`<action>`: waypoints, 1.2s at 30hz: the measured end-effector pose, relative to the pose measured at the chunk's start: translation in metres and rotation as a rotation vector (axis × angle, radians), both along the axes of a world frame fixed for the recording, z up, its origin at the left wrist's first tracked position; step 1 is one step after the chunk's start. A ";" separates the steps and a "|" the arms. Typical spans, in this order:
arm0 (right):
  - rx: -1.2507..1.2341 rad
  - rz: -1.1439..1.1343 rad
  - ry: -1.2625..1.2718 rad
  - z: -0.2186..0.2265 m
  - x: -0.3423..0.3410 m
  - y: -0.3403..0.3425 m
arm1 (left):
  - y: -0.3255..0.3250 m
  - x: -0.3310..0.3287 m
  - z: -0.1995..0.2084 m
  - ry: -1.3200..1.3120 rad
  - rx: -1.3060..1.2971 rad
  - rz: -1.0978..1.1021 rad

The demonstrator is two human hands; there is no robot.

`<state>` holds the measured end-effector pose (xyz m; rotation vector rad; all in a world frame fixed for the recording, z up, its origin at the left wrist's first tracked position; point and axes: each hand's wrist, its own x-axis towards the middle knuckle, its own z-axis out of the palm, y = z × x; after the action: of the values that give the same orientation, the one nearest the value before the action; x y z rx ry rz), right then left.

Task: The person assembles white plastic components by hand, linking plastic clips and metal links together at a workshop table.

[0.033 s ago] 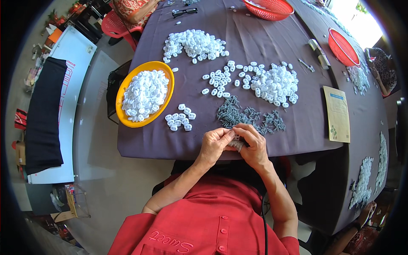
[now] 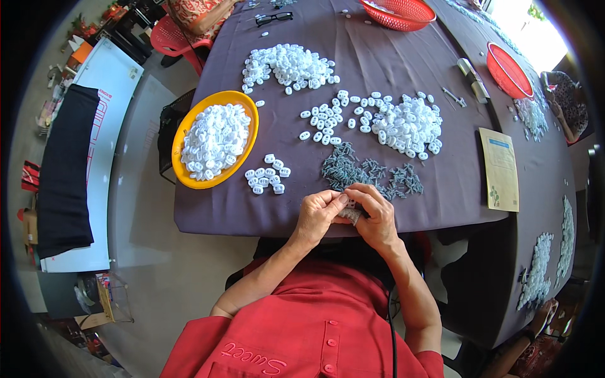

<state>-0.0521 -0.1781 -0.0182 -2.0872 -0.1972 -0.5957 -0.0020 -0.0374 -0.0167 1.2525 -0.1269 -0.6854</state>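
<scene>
My left hand (image 2: 317, 214) and my right hand (image 2: 378, 215) meet at the table's front edge, fingers closed and fingertips touching. Between them a bit of a white oval piece with dark holes (image 2: 351, 203) shows; most of it is covered by my right fingers. What my left thumb and finger pinch is too small to make out. A pale grey wrap (image 2: 350, 215) shows on a finger below. Just beyond my hands spreads a heap of small grey screw-like pins (image 2: 348, 167). Behind it lie loose white two-hole oval pieces (image 2: 408, 126). A small group of white pieces (image 2: 266, 175) sits to the left.
A yellow oval basin (image 2: 253, 135) full of white pieces stands at the left edge. Further back are another white heap (image 2: 287, 65), glasses (image 2: 274, 19) and red baskets (image 2: 403, 22). A brown envelope (image 2: 501, 170) lies right. Other people sit around the tables.
</scene>
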 end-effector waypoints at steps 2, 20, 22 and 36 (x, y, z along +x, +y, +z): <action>-0.019 0.004 -0.003 0.000 0.000 0.000 | 0.000 0.000 -0.002 -0.009 0.004 -0.005; 0.016 0.029 0.010 -0.001 0.002 -0.003 | 0.001 0.002 0.000 0.015 -0.021 -0.002; 0.029 0.019 0.018 0.000 0.001 -0.001 | 0.001 0.003 -0.002 -0.011 0.003 0.001; 0.027 0.019 0.029 0.000 0.000 0.001 | 0.000 0.001 0.006 -0.138 0.087 0.014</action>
<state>-0.0518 -0.1774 -0.0182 -2.0644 -0.1910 -0.5533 -0.0006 -0.0371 -0.0108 1.3835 -0.2031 -0.5972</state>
